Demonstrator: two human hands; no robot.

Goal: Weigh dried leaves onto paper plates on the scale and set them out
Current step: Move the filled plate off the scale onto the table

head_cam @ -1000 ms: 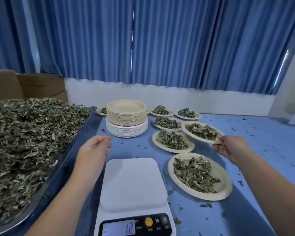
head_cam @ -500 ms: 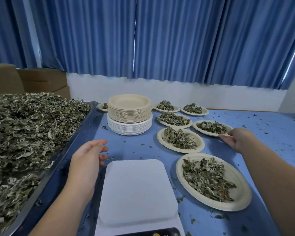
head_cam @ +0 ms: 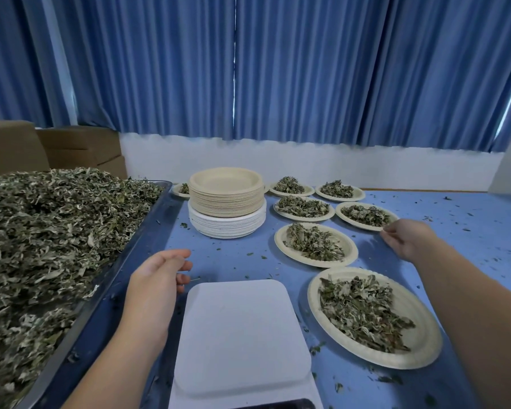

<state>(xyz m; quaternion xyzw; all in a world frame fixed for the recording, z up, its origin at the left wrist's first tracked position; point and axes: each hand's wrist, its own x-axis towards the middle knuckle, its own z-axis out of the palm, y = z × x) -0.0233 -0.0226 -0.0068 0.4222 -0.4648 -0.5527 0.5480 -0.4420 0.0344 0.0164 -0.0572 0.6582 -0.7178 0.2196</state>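
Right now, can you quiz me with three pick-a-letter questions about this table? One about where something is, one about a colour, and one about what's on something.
1. Seen from the scale, where is the tray of leaves?
A) to its right
B) to its left
C) on top of it

2. What colour are the lowest plates in the stack?
A) red
B) black
C) white

3. What lies on the scale's platform?
A) nothing
B) a full plate
C) a hand

Answers:
1 B: the tray lies along the scale's left side.
2 C: the stack's lower part is white, under tan plates.
3 A: the platform is bare.
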